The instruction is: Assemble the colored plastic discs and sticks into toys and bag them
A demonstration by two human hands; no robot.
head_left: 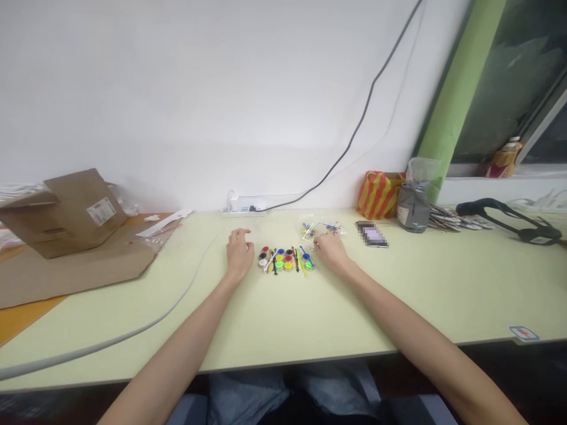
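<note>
Several small round discs in red, blue, black, green, yellow and white lie in rows on the table, among them a yellow disc (288, 266). Thin arrow-shaped plastic pieces in several colours lie between and beside them, including a red arrow piece (295, 257). My left hand (240, 255) rests just left of the rows, thumb and fingers apart, holding nothing. To the right of the rows is my right hand (331, 251), its fingers drawn together; what is in them is too small to make out. Behind its fingertips lies a clear plastic bag (319, 226) with more coloured pieces.
A cardboard box (80, 212) stands on flat cardboard at the left. A white cable (177, 304) crosses the table; a power strip (241, 206) sits by the wall. Rightward are a phone (372, 234), a striped bag (378, 195), a grey pouch (413, 206) and a black headband-like object (509, 218).
</note>
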